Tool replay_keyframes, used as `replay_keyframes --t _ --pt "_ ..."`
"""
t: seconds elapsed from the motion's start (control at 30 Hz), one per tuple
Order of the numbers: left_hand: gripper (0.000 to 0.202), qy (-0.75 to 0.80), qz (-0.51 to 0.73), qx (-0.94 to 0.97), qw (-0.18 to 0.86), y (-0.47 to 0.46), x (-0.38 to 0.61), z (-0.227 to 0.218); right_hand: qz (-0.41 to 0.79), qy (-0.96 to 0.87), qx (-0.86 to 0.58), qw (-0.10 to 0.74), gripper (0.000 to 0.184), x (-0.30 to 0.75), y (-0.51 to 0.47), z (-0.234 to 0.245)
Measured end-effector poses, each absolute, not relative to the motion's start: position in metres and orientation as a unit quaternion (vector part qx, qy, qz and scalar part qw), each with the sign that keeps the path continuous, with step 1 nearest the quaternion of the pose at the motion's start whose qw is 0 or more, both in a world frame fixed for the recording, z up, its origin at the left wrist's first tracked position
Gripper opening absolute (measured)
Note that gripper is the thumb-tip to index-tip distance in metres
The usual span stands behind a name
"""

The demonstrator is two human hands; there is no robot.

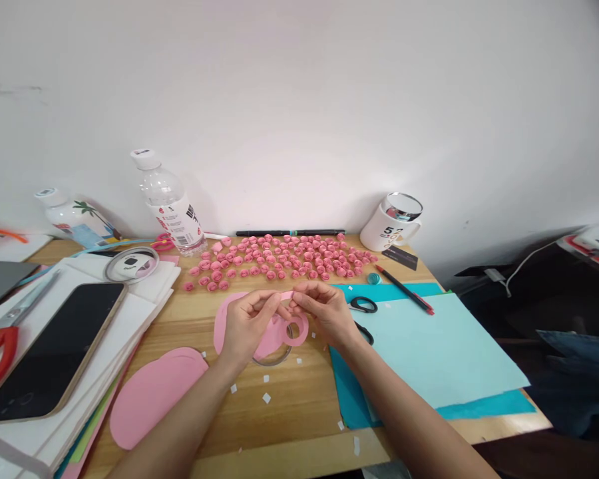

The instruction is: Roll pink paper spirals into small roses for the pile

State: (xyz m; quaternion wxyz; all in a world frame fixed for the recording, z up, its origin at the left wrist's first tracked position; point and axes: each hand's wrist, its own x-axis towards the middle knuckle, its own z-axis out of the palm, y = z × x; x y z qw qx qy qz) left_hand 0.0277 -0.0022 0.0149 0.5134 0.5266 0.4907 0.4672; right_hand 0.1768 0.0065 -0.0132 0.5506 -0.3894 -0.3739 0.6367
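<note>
- The pink strip [286,295] is between the two hands, held above the worktop [299,406]; its short bare stretch runs roughly sideways from one set of fingertips to the other.
- The left hand [252,319] has thumb and finger pinched narrow on the strip's left part.
- The right hand [325,309] pinches just beside it, also narrow; the fingertips of both are so close that neither hand is clearly nearer.
- A curl [303,330] of pink paper hangs below the fingertips, on the right hand's side; whether it joins the strip is hidden.
- Below the hands, a grey ring [272,364] lies on the worktop, partly covered by pink paper.
- One pink sheet [222,324] shows beside the left hand; a pink stack [150,406] lies near the left forearm.
- Beyond the hands, many pink rolls [299,256] spread toward the wall [299,120], with black pens [262,233] behind them.
- To the right, black scissors [374,306] and a red-tipped pen [404,287] rest around pale paper [439,352] on blue sheets [349,392]; a mug [377,226] stands behind.
- To the left, a phone [60,346] and red scissors [10,339] lie on white paper [144,306], near an upright bottle [167,206].
- Small white scraps [266,398] dot the wood before the hands.
</note>
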Motion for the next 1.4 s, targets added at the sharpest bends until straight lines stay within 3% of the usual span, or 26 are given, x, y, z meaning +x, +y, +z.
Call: replay_keyframes --t 0.97,1.4 --pt "0.025 0.488 0.472 0.484 0.552 -0.001 0.032 0.01 0.632 -0.354 -0.428 0.542 0.019 0.177 0.006 -0.013" --pt "0.02 0.451 0.48 0.479 0.58 -0.01 0.039 0.006 0.624 -0.394 -0.407 0.538 0.017 0.181 0.005 -0.016"
